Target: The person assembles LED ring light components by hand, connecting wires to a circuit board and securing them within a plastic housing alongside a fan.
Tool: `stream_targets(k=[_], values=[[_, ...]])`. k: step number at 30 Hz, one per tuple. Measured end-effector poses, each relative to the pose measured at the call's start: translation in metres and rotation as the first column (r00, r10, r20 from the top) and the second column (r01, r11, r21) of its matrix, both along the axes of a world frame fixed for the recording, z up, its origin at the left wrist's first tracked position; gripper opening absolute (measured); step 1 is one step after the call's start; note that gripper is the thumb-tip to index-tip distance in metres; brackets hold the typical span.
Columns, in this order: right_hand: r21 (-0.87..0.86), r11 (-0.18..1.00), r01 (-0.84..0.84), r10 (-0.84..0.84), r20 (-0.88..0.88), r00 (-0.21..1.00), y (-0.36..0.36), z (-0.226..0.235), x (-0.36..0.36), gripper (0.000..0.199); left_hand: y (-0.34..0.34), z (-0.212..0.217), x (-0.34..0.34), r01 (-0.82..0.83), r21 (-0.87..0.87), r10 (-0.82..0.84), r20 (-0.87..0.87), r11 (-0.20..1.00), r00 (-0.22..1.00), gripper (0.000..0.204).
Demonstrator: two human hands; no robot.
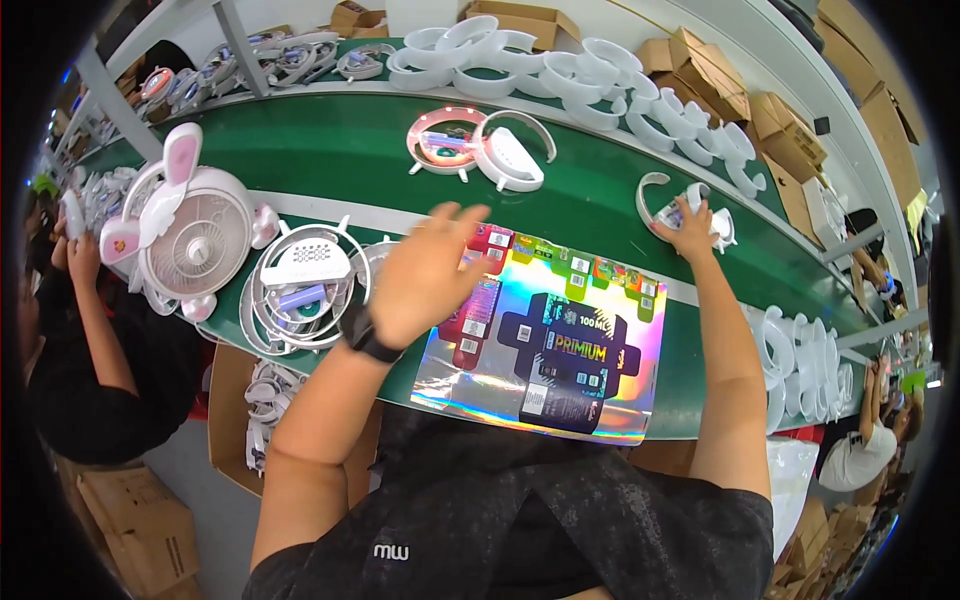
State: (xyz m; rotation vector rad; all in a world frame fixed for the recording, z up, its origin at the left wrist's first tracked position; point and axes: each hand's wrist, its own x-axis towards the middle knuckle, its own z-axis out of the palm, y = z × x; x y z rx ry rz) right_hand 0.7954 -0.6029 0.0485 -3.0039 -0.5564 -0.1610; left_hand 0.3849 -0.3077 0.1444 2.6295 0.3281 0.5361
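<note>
My left hand point(430, 272) hovers over the left end of a shiny holographic printed sheet point(640, 400), fingers stretched and holding nothing. A dark band circles its wrist. Out to the right, my right hand point(690, 230) closes on a white ring assembly point(724, 228) with a curved white arm, on the green belt; its fingers hide part of it. Beside my left forearm lies a stack of white ring frames point(262, 312) with a digital display panel point(307, 262) and a blue-purple cylinder. Farther off, a red-lit ring assembly point(420, 150) sits on the belt, overlapping a white one point(513, 160).
A white rabbit-eared fan point(197, 250) stands at the left. White plastic rings point(480, 60) line the far shelf, with cardboard boxes point(695, 75) behind. More white rings point(800, 370) stand at the right. An open carton of parts point(232, 420) sits below; other people work at both sides.
</note>
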Motion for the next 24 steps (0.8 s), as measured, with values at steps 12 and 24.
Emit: stream_targets(k=[12, 24], values=[[-0.040, 0.929, -0.367, 0.360, 0.321, 0.876, -0.050, -0.017, -0.001, 0.064, 0.035, -0.077, 0.182, -0.228, 0.306, 0.335, -0.364, 0.924, 0.869, 0.069], [-0.064, 0.951, -0.303, 0.306, 0.343, 0.888, -0.062, -0.033, 0.014, 0.043, 0.028, -0.126, 0.189, -0.134, 0.541, 0.172, -0.020, 0.830, 0.985, 0.031]])
